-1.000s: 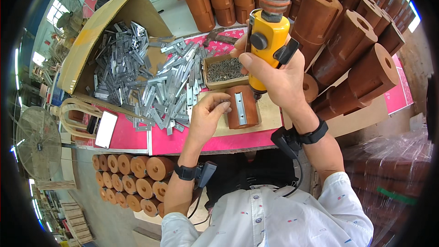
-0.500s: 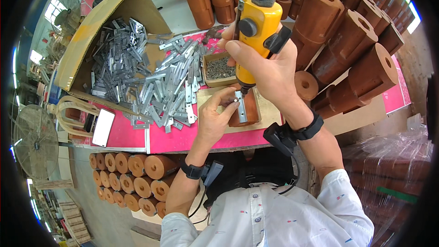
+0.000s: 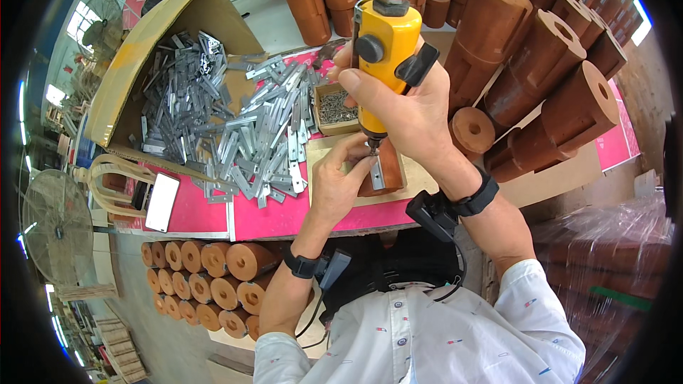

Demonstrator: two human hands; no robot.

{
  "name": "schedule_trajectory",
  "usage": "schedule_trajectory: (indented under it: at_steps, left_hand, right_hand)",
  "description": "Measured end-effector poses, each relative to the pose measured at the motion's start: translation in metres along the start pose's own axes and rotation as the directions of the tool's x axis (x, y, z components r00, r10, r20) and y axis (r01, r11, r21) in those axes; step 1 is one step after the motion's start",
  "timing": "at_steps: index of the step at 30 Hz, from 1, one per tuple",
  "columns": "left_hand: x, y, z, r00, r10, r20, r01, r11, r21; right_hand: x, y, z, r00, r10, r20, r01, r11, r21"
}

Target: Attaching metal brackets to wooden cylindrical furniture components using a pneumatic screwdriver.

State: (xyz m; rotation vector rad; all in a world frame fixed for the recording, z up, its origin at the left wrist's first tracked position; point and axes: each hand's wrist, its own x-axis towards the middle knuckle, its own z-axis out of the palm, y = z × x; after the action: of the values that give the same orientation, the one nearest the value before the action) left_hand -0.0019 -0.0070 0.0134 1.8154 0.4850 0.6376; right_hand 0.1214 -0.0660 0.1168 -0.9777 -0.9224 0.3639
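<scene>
My right hand (image 3: 416,117) is wrapped round a yellow power screwdriver (image 3: 388,43), held upright with its bit pointing down. Below the bit, the thumb and forefinger of my left hand (image 3: 336,179) pinch a small screw, now mostly hidden by the fingertips and the bit. The bit reaches these fingertips; whether it sits in the screw head I cannot tell. Under them a short silver metal strip (image 3: 377,176) with holes lies on a reddish-brown block (image 3: 390,163). The block rests on a piece of cardboard (image 3: 416,186) at the table's front.
A small box of screws (image 3: 337,108) stands behind the block. Loose metal strips (image 3: 267,124) spill from a large carton (image 3: 121,92) on the left, near a phone (image 3: 163,202). Brown cylinders (image 3: 533,57) crowd the right; more cylinders (image 3: 245,262) are stacked below the table.
My right hand has brought the screwdriver slightly left, so its bit now meets my left fingertips. The pinched screw, visible before, is now mostly covered.
</scene>
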Motion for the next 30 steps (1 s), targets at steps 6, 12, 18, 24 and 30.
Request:
schedule_trajectory:
  at_steps: [6, 12, 18, 24, 30]
  left_hand:
    - [0.005, 0.001, 0.001, 0.999, 0.05, -0.012, -0.048, 0.991, 0.125]
    - [0.011, -0.001, -0.003, 0.992, 0.124, -0.009, -0.12, 0.976, 0.18]
    - [0.011, -0.01, -0.002, 0.987, 0.155, -0.031, -0.146, 0.969, 0.201]
    - [0.011, -0.005, -0.001, 0.995, 0.094, -0.023, -0.088, 0.979, 0.184]
    - [0.01, -0.006, 0.0, 0.996, 0.079, -0.041, -0.07, 0.981, 0.181]
  right_hand:
    - [0.001, -0.001, -0.002, 1.0, -0.009, 0.005, 0.009, 1.0, -0.013]
    - [0.005, 0.014, 0.0, 0.989, -0.149, 0.013, 0.149, 0.98, -0.133]
    - [0.005, 0.021, 0.0, 0.984, -0.177, 0.029, 0.179, 0.968, -0.175]
    - [0.006, 0.027, -0.003, 0.974, -0.224, 0.03, 0.226, 0.955, -0.194]
    - [0.004, 0.03, -0.004, 0.968, -0.246, 0.045, 0.25, 0.941, -0.228]
